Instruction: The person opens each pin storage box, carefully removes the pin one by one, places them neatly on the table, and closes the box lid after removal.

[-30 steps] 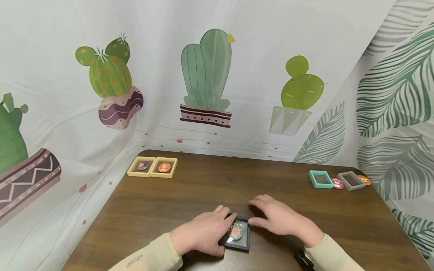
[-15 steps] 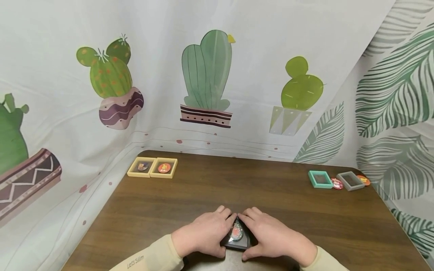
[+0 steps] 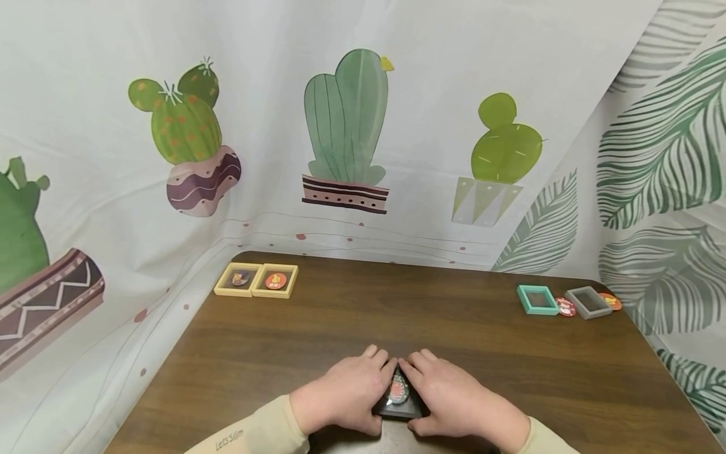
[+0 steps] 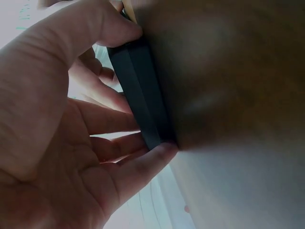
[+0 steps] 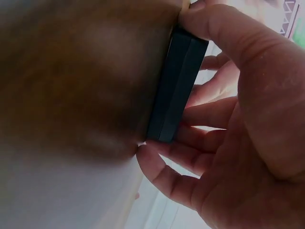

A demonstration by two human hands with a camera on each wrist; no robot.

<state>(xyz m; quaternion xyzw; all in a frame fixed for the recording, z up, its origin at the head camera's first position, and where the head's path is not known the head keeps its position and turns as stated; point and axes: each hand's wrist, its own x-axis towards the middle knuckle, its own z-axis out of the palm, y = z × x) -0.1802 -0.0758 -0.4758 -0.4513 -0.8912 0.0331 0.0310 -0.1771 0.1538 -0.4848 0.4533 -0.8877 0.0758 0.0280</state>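
Observation:
A black square frame (image 3: 399, 412) lies on the brown table near its front, with a round badge (image 3: 399, 389) showing under its clear window. My left hand (image 3: 350, 389) grips the frame from the left, thumb at the near corner and fingers at the far side. From the right, my right hand (image 3: 450, 394) holds it the same way. The fingertips of both hands come close together at the frame's far edge. In the left wrist view the black frame's side (image 4: 140, 90) sits between thumb and fingers. The right wrist view likewise shows its side (image 5: 177, 86) between thumb and fingers.
Two yellow frames (image 3: 253, 293) with round badges stand side by side at the table's back left. At the back right are a teal frame (image 3: 539, 311), a red badge (image 3: 566, 307), a grey frame (image 3: 590, 314) and an orange badge (image 3: 612, 301). A cactus-print cloth (image 3: 420, 126) hangs behind.
My right hand has moved left and closed onto the right side of the black frame. My left hand has kept its grip, nearly still.

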